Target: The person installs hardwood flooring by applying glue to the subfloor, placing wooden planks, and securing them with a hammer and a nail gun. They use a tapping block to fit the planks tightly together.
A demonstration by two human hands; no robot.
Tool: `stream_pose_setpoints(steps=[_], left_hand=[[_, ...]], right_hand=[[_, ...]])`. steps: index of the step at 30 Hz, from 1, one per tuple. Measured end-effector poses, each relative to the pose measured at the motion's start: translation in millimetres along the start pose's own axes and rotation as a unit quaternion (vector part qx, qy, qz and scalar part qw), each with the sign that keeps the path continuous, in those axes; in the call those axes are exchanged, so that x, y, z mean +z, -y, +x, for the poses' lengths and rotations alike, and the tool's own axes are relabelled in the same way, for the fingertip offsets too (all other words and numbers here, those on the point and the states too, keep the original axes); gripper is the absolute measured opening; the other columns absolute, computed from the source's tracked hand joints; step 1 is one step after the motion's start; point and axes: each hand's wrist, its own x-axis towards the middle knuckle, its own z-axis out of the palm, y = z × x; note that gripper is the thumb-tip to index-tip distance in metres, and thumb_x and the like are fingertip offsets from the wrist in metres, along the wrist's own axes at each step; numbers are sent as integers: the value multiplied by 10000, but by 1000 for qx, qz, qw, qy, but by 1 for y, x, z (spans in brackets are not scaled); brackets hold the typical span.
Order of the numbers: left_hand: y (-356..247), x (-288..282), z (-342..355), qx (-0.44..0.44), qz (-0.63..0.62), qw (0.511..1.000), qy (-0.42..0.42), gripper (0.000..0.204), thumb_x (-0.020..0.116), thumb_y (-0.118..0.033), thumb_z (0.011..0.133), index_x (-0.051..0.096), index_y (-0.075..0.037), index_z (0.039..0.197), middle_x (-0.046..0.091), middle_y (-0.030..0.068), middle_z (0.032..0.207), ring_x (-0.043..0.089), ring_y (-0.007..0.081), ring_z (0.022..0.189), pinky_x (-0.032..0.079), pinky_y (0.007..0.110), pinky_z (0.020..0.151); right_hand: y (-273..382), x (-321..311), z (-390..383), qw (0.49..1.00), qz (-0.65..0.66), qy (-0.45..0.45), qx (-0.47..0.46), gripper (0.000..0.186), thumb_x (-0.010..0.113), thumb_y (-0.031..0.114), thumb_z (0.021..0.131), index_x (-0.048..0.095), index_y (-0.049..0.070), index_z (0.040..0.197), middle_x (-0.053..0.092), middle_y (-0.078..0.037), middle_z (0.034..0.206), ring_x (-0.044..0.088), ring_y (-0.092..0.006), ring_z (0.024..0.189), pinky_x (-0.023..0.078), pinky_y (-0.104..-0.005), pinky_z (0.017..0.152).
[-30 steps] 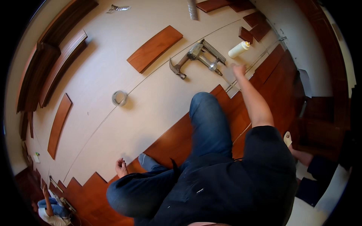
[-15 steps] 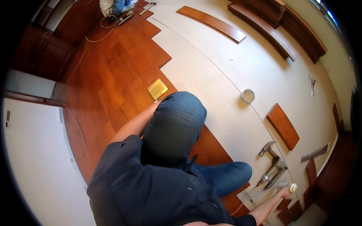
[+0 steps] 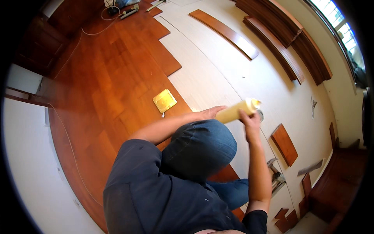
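Observation:
A pale yellow squeeze bottle is held tilted over the bare pale floor, just beyond my raised knee. My right hand is closed round it near its cap end. At the bottle's lower end is my left hand, its fingers against the bottle and partly hidden behind it. A roll of tape shows partly behind my right hand. Left of my hands, a flat square yellow box lies on the reddish-brown wood flooring, whose stepped edge borders the pale floor.
A single plank lies farther off, near stacked planks by the wall. A short board lies at right. My right forearm partly covers a hammer and a nail gun. A cord runs along the left.
My right hand has brought the bottle from the lower right to in front of my knee. My left hand has come out from behind the knee to the bottle's lower end.

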Motion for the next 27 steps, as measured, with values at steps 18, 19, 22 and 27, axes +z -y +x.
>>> stream_pose_setpoints(steps=[18,19,22,27], left_hand=[[123,-529,210,-187,-64,831,-519,467,752,-354,957,592,-12,1232,678,43,1011,645,146,798,547,301,706],[117,-542,232,-187,-102,829,-517,488,730,-347,976,579,11,1272,681,50,1049,653,145,829,543,298,727],[123,-550,250,-133,-103,855,-490,514,693,-299,1007,540,37,1365,693,64,1104,671,145,900,542,295,787],[121,-361,248,-44,-113,943,-310,387,676,-184,1019,593,-14,1357,700,46,1080,670,141,934,551,293,845]], right_hand=[[-161,-43,-41,923,-161,-65,343,506,706,272,991,591,-45,1368,700,-129,1170,662,-188,978,561,-331,817],[-162,-49,-45,916,-174,-69,355,509,707,271,991,588,-45,1372,699,-134,1201,664,-192,1026,557,-326,856],[-148,-15,-17,916,-180,-56,355,496,706,269,992,595,-39,1364,699,-137,1217,669,-192,1050,547,-316,893],[-102,17,54,960,-134,-31,244,402,698,175,1001,606,-3,1349,699,-99,1218,654,-156,1087,530,-297,933]])
